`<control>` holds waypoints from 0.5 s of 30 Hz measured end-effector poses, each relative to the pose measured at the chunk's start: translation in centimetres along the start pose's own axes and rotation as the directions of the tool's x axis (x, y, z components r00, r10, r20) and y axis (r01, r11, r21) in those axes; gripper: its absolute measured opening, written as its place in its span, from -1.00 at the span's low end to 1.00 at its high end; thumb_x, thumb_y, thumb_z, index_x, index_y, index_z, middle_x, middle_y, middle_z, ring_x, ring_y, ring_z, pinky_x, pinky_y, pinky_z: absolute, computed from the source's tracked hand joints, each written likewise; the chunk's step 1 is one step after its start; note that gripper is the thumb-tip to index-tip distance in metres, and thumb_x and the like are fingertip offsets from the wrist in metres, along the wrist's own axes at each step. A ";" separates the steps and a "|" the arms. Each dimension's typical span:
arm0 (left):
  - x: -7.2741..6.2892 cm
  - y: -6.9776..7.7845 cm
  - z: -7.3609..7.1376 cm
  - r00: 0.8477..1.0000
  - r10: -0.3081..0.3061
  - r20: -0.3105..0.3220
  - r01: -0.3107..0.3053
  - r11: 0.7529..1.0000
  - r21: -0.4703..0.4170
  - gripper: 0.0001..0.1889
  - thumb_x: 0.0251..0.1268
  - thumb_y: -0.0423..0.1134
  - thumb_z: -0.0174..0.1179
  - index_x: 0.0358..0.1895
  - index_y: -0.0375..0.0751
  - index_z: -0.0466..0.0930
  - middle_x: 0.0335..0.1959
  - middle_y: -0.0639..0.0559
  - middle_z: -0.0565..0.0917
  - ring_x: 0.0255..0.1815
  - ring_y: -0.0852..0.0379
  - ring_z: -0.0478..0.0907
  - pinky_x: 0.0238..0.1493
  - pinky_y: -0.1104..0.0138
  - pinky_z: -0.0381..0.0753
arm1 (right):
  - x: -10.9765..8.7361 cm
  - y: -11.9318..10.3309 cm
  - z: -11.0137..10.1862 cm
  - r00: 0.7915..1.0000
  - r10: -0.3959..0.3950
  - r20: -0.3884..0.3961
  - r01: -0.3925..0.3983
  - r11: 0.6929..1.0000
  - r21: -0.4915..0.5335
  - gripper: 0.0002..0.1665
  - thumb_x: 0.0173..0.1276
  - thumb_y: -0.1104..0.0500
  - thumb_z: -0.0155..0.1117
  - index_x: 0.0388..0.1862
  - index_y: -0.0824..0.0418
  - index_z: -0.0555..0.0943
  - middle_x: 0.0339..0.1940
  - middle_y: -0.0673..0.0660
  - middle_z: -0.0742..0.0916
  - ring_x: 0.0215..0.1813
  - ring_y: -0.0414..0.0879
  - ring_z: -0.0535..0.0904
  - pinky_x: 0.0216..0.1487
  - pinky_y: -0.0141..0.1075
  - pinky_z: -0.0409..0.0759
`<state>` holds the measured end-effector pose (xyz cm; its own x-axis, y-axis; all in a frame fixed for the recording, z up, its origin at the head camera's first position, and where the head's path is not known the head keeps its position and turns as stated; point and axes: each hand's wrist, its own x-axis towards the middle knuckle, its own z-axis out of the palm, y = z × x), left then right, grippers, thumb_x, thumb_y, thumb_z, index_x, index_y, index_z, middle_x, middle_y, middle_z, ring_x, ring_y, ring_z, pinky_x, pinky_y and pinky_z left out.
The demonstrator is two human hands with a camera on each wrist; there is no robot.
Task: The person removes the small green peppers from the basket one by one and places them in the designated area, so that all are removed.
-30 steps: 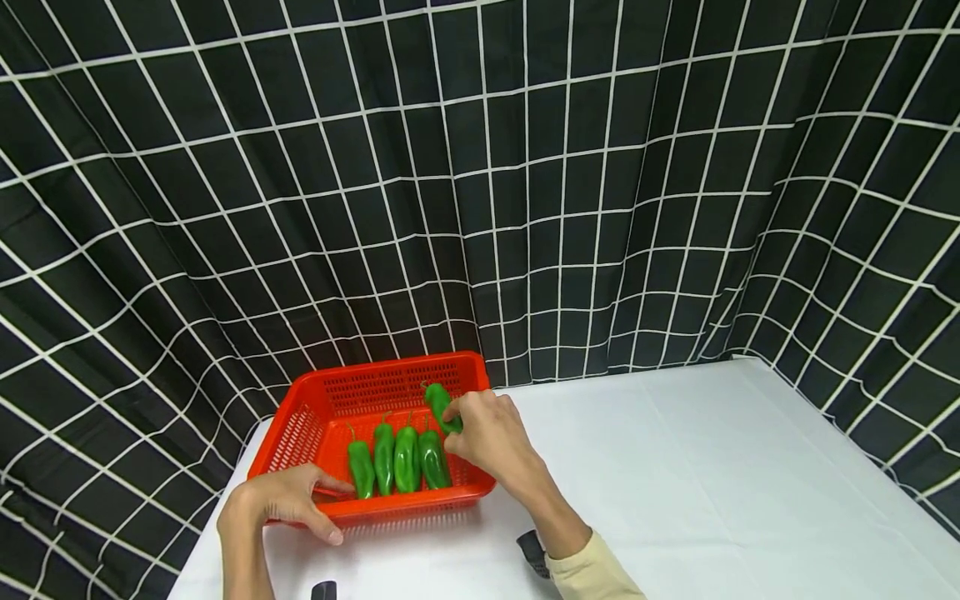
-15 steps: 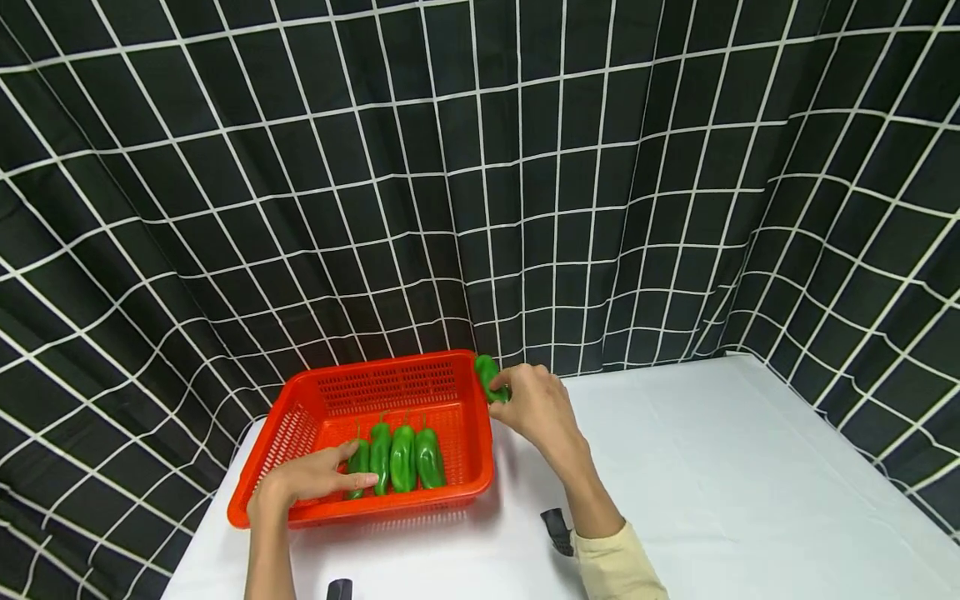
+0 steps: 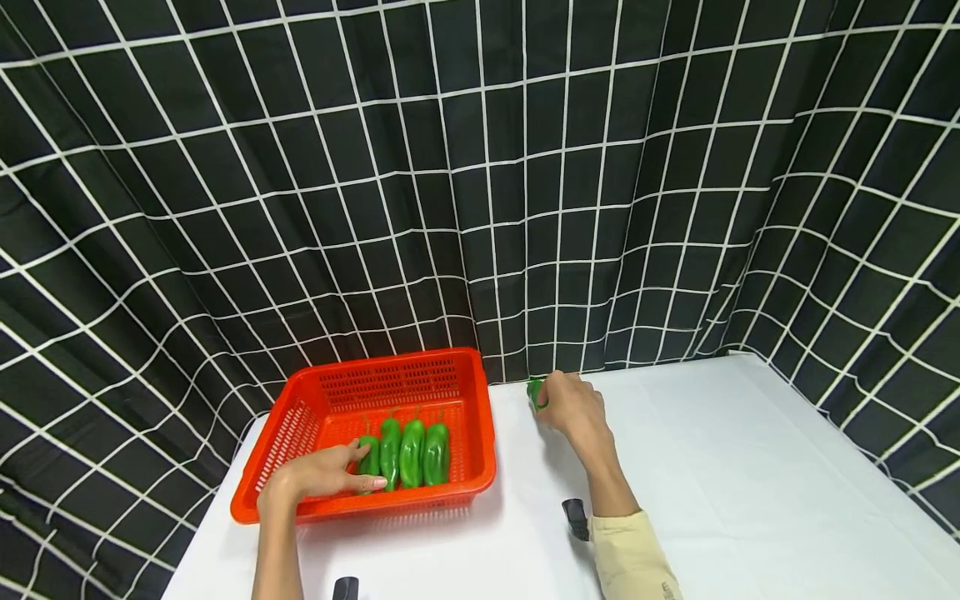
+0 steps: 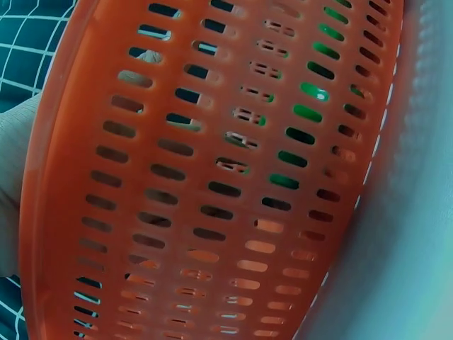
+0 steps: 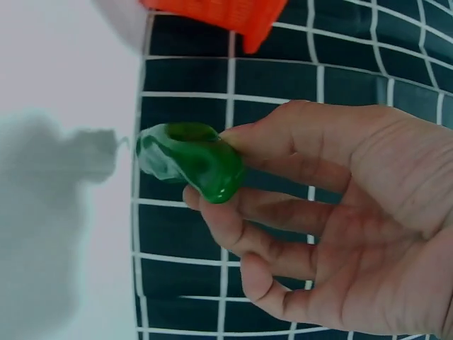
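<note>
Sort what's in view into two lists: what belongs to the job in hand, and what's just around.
Part of the job:
red basket
four green peppers inside it
held pepper, pinched by the right hand
left hand, reaching into the basket

Just around:
white-covered table
black gridded curtain
small black object by the right forearm

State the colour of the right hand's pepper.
Green; the pepper shows best in the right wrist view.
</note>
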<state>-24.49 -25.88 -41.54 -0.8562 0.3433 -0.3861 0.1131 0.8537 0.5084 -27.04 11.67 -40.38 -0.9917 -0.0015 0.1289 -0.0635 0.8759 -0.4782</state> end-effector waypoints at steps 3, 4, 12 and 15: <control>0.1 0.3 0.1 1.000 0.016 0.007 -0.016 1.000 0.003 0.00 0.29 0.25 0.34 0.55 -0.45 0.25 0.63 -0.50 0.12 0.62 -0.52 0.13 0.53 -0.31 0.21 | 0.1 0.4 0.6 0.999 0.017 0.036 -0.018 1.000 0.022 -0.86 -0.09 0.45 0.46 -0.53 0.27 0.76 -0.45 0.22 0.80 -0.47 0.02 0.60 -0.43 -0.15 0.49; 0.2 0.4 0.1 1.000 0.019 0.006 -0.019 1.000 0.007 0.00 0.30 0.25 0.33 0.55 -0.46 0.25 0.63 -0.51 0.12 0.62 -0.51 0.14 0.53 -0.30 0.21 | 0.0 0.4 0.8 0.998 0.022 0.051 -0.023 0.999 0.025 -0.86 -0.09 0.46 0.45 -0.53 0.27 0.74 -0.48 0.21 0.79 -0.48 0.01 0.59 -0.45 -0.18 0.47; 0.7 1.8 0.8 0.999 0.048 -0.017 -0.048 0.999 0.023 -0.05 0.31 0.23 0.33 0.51 -0.46 0.31 0.58 -0.52 0.23 0.57 -0.38 0.32 0.50 -0.24 0.31 | -0.2 0.3 2.2 0.972 0.075 0.222 -0.085 0.996 0.035 -0.65 0.02 0.51 0.39 -0.15 0.37 0.69 -0.43 0.20 0.71 -0.48 0.03 0.67 -0.49 -0.30 0.52; 0.8 2.2 1.0 0.999 0.051 -0.007 -0.051 0.999 0.010 -0.06 0.32 0.22 0.32 0.53 -0.44 0.30 0.60 -0.53 0.17 0.60 -0.41 0.25 0.52 -0.25 0.28 | -0.2 0.3 2.5 0.963 0.086 0.254 -0.096 0.995 0.024 -0.65 0.02 0.53 0.39 -0.15 0.38 0.68 -0.44 0.23 0.71 -0.50 0.08 0.76 -0.54 -0.34 0.55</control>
<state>-24.43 -23.32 -41.50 -0.8528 0.3834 -0.3545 0.1612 0.8390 0.5197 -27.13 10.70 -42.74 -0.9893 -0.0483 -0.1376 0.0288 0.8601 -0.5093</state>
